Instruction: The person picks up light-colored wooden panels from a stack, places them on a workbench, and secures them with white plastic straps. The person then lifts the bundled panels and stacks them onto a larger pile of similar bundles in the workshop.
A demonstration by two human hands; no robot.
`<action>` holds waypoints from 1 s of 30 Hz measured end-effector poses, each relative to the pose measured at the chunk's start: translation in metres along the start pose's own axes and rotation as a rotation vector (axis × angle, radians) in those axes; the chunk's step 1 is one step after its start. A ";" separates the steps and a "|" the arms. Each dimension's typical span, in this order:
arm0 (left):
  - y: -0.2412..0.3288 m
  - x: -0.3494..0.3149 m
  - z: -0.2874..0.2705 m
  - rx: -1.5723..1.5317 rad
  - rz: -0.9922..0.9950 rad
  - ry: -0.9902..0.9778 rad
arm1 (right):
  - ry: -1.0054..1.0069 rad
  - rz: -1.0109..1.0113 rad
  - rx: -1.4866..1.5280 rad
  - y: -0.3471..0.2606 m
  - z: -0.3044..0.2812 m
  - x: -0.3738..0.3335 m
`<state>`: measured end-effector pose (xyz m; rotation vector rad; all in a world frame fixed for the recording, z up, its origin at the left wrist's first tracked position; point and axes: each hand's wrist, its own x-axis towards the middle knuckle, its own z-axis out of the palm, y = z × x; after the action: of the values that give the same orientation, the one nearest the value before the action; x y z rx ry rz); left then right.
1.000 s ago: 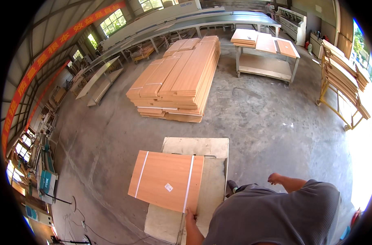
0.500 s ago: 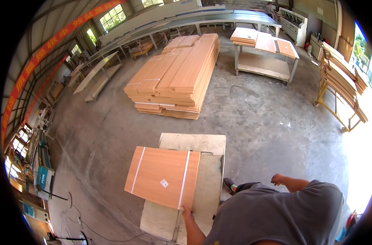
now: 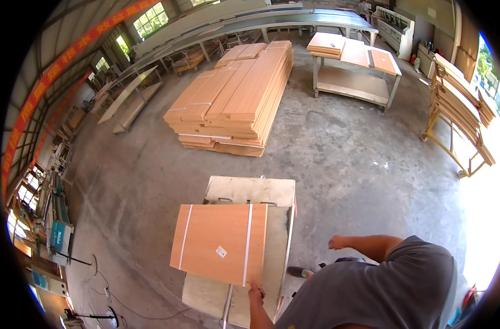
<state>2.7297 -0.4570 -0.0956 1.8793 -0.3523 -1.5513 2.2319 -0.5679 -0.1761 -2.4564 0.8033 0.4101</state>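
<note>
A flat wood-coloured panel bundle (image 3: 217, 236) lies tilted across a pale board-topped platform (image 3: 206, 296). Two white straps run around it, and a small white label is stuck on its top face. My left hand (image 3: 255, 291) is closed on the bundle's near right corner, beside the right-hand strap; its fingers are partly hidden at the edge. To the right of the platform, over the floor, hangs my right hand (image 3: 337, 242), fingers curled with nothing visible in them.
Ahead stands a large stack of wood panels (image 3: 228, 104). A wheeled table (image 3: 354, 93) with boards is beyond it, a yellow rack (image 3: 453, 131) of boards at right. A long worktable (image 3: 294, 24) spans the back. A cable (image 3: 146, 317) lies on the floor at left.
The panel bundle has turned slightly on the platform, its far edge now more level. My right hand has swung left toward the platform. My left hand stays at the bundle's corner.
</note>
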 end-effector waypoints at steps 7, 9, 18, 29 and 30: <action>-0.159 -0.086 0.068 -0.043 -0.120 -0.146 | -0.217 0.420 1.429 -0.168 -0.034 0.061; -0.186 -0.096 0.116 -0.077 -0.181 -0.214 | -0.070 0.604 1.877 -0.186 0.022 0.056; -0.190 -0.105 0.155 -0.573 -0.252 0.009 | 0.197 1.119 1.231 -0.116 0.002 -0.131; -0.126 -0.078 0.116 -1.041 -0.142 0.227 | 0.147 1.273 0.816 0.009 -0.151 -0.204; -0.122 -0.078 0.112 -1.057 -0.132 0.243 | 0.184 1.254 0.826 0.009 -0.165 -0.198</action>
<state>2.5791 -0.3563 -0.1221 1.2036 0.6128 -1.1775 2.0922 -0.5755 0.0404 -1.0197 2.0319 0.1782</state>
